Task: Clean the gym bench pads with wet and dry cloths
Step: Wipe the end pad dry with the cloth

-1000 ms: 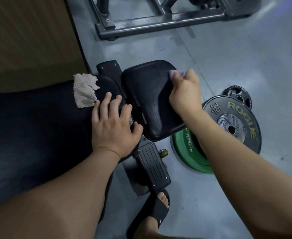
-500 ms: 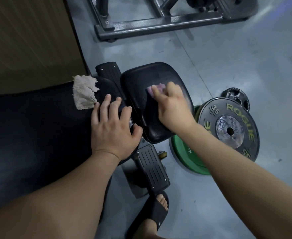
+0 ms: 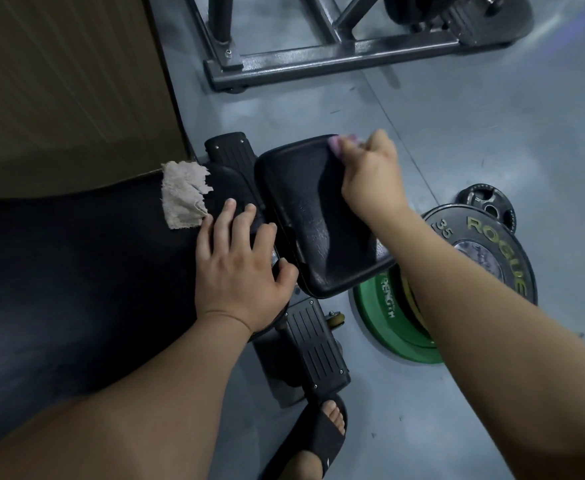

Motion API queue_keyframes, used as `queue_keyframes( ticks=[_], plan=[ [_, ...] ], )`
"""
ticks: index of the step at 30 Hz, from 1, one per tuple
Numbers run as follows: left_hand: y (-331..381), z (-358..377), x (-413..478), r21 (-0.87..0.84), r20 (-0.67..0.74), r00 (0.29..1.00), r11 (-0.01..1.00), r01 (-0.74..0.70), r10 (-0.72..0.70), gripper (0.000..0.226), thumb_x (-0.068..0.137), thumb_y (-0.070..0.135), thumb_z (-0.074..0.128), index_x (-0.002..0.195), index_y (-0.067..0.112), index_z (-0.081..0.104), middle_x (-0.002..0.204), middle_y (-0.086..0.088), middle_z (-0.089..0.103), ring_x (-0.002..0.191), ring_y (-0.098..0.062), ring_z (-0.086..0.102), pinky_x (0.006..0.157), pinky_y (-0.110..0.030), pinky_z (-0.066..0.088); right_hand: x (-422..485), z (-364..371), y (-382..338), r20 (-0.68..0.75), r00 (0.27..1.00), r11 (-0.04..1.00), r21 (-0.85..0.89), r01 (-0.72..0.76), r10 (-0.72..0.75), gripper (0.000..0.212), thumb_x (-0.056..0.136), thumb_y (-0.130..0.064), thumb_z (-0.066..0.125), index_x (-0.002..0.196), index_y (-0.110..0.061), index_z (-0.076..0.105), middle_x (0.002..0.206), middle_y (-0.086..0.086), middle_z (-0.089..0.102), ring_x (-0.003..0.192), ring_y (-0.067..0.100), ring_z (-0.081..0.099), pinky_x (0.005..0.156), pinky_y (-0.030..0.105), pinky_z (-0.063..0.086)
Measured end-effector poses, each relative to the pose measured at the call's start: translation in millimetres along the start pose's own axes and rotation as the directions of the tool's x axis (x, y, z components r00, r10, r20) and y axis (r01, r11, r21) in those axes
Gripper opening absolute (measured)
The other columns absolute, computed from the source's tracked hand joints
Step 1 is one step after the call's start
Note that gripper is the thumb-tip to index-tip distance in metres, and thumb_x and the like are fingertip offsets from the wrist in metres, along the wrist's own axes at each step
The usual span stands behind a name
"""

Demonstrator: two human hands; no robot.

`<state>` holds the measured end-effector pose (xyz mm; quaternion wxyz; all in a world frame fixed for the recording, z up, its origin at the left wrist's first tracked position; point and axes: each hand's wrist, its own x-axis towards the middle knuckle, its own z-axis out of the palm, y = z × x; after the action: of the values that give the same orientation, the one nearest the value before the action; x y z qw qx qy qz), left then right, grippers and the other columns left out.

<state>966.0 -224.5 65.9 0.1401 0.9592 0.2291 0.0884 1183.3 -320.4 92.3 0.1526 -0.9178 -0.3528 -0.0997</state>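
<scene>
Sweeps the pink cloth [image 3: 336, 145] from the middle of the small seat pad [image 3: 312, 216], its place half a second ago, back out to the pad's far right corner, close to the spot held a second ago. Pinches that cloth under the curled fingers of the right hand [image 3: 370, 174], with only a pale fold peeking out past the knuckles at the pad's rim. Keeps the left hand [image 3: 239, 268] where it was, flat and spread on the end of the long bench pad [image 3: 93, 265], fingertips pointing toward the gap between the two pads and thumb angled toward the seat pad. Leaves the beige cloth [image 3: 182, 195] crumpled and frayed on the far edge of the long bench pad, just beside the left hand's outermost finger; cannot tell whether touching. Shows a wood-grain panel [image 3: 59, 81] behind that edge. Sets out, on the grey floor [image 3: 492, 116] to the right, a green weight plate [image 3: 384, 320] partly under the seat pad and the right forearm, overlapped by a black plate [image 3: 485, 244] marked ROGUE and 35, with a smaller black plate [image 3: 488, 202] just beyond. Takes in a black sandal [image 3: 322, 434] on a foot at the bottom edge, just beside the bench's ribbed foot plate [image 3: 318, 351], and a steel frame [image 3: 336, 60] across the top.
</scene>
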Motion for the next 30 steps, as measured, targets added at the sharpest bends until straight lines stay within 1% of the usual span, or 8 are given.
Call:
queue_keyframes(
  ticks=[3, 7, 9, 16, 19, 22, 27, 30],
  plan=[
    [-0.1, 0.1, 0.2, 0.003, 0.0, 1.0, 1.0, 0.001, -0.001, 0.045, 0.083, 0.045, 0.053, 0.12, 0.021, 0.063, 0.148, -0.011, 0.05, 0.151, -0.033, 0.028, 0.122, -0.054, 0.018, 3.3, 9.7, -15.1, -0.033, 0.997, 0.996, 0.056, -0.069, 0.071, 0.022, 0.097, -0.007, 0.054, 0.11, -0.008, 0.071, 0.092, 0.009, 0.042, 0.087, 0.038, 0.054, 0.076, 0.036, 0.045],
    [-0.1, 0.0, 0.7, 0.009, -0.006, 1.0, 1.0, 0.005, -0.005, 0.045, 0.081, 0.046, 0.055, 0.118, 0.02, 0.063, 0.148, -0.011, 0.05, 0.15, -0.033, 0.029, 0.122, -0.053, 0.019, -41.9, -1.7, -43.3, 0.093, 0.918, 0.916, 0.157, 0.369, -0.385, 0.038, 0.096, -0.003, 0.053, 0.13, -0.012, 0.068, 0.094, 0.012, 0.047, 0.084, 0.028, 0.046, 0.075, 0.031, 0.04],
    [-0.5, 0.0, 1.0, 0.001, -0.013, 1.0, 1.0, -0.003, 0.003, 0.046, 0.081, 0.045, 0.055, 0.119, 0.02, 0.064, 0.147, -0.011, 0.051, 0.15, -0.034, 0.029, 0.121, -0.054, 0.02, -49.2, -12.1, -24.5, 0.122, 0.892, 0.894, 0.172, 0.413, -0.436, 0.038, 0.1, -0.007, 0.051, 0.133, -0.014, 0.068, 0.093, 0.012, 0.048, 0.083, 0.03, 0.05, 0.078, 0.032, 0.044],
    [-0.5, 0.0, 0.4, 0.0, 0.003, 1.0, 1.0, 0.004, -0.004, 0.045, 0.083, 0.045, 0.053, 0.119, 0.02, 0.064, 0.148, -0.011, 0.05, 0.15, -0.033, 0.028, 0.122, -0.054, 0.018, 1.8, 7.1, 14.1, -0.046, 0.997, 0.998, 0.009, -0.067, 0.067, 0.021, 0.102, -0.017, 0.052, 0.103, -0.012, 0.072, 0.087, 0.008, 0.038, 0.08, 0.038, 0.054, 0.074, 0.035, 0.046],
    [-0.1, -0.8, 0.8, 0.0, 0.011, 1.0, 1.0, 0.007, -0.007, 0.046, 0.082, 0.045, 0.054, 0.12, 0.02, 0.064, 0.148, -0.011, 0.05, 0.151, -0.033, 0.027, 0.122, -0.054, 0.018, -5.4, 17.9, -28.1, 0.006, 0.99, 0.986, 0.084, 0.142, -0.143, 0.03, 0.093, -0.004, 0.056, 0.117, -0.012, 0.073, 0.094, 0.015, 0.05, 0.085, 0.03, 0.049, 0.073, 0.031, 0.038],
    [0.4, -2.3, 1.3, 0.005, 0.02, 1.0, 1.0, 0.007, -0.008, 0.046, 0.082, 0.044, 0.056, 0.12, 0.02, 0.064, 0.149, -0.011, 0.05, 0.151, -0.033, 0.027, 0.122, -0.053, 0.018, -7.9, 13.4, -38.7, 0.09, 0.878, 0.875, 0.173, 0.451, -0.47, 0.03, 0.103, -0.016, 0.055, 0.129, -0.016, 0.07, 0.09, 0.01, 0.047, 0.081, 0.023, 0.041, 0.075, 0.029, 0.034],
    [-0.1, -4.7, 1.7, -0.009, 0.044, 0.999, 1.0, 0.014, -0.014, 0.049, 0.08, 0.043, 0.058, 0.123, 0.021, 0.065, 0.149, -0.011, 0.05, 0.151, -0.033, 0.027, 0.123, -0.054, 0.018, 43.2, 21.1, -21.6, 0.092, 0.955, 0.952, 0.148, 0.269, -0.284, 0.023, 0.102, -0.021, 0.059, 0.116, -0.024, 0.078, 0.087, 0.005, 0.045, 0.08, 0.033, 0.052, 0.073, 0.044, 0.051],
    [-0.7, -5.6, 2.7, -0.013, 0.071, 0.997, 1.0, 0.019, -0.018, 0.051, 0.079, 0.045, 0.058, 0.125, 0.021, 0.065, 0.15, -0.011, 0.049, 0.152, -0.033, 0.027, 0.123, -0.055, 0.018, 60.8, 23.0, -36.6, 0.289, 0.833, 0.875, 0.268, 0.403, -0.472, 0.026, 0.1, -0.013, 0.058, 0.115, -0.023, 0.078, 0.091, 0.008, 0.056, 0.084, 0.031, 0.058, 0.08, 0.036, 0.049]
  ],
)
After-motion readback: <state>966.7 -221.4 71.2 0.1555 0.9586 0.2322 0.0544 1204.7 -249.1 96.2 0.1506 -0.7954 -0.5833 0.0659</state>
